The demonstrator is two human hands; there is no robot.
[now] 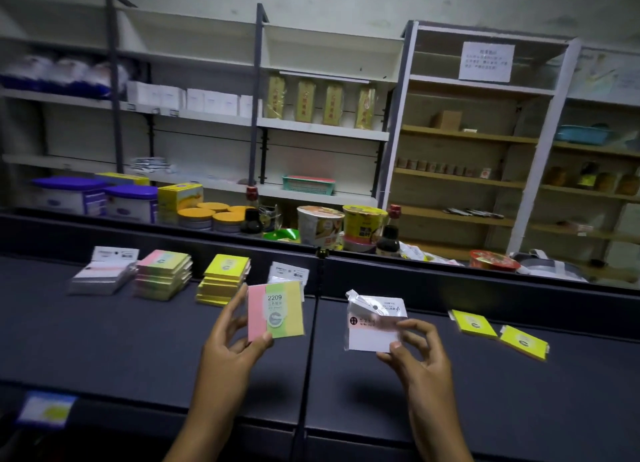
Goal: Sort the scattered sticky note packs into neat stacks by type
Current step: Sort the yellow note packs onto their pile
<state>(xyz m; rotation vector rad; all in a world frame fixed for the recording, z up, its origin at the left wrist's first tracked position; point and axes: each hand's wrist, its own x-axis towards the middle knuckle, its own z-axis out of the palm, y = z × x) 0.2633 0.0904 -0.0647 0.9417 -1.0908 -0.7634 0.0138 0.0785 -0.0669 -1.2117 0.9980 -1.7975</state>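
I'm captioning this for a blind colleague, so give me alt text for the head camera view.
A person's left hand holds a pink, white and green sticky note pack and the right hand pinches a white pack above a dark shelf. Three neat stacks stand behind on the left; two yellow packs lie loose on the right.

Only one thing can actually be read here: "2209", printed in dark digits on the pale middle stripe of the pink-and-green sticky note pack [276, 311]. Small characters are printed right under that number, but they're too tiny to be made out, and a round logo sits below them. Just right of that pack, the white sleeved pack [375, 323] is marked with a round dark emblem and a line of blurred print. Well above and right of the 2209 pack, a white paper notice [486, 62] is taped to a shelf unit; its lines can't be read.
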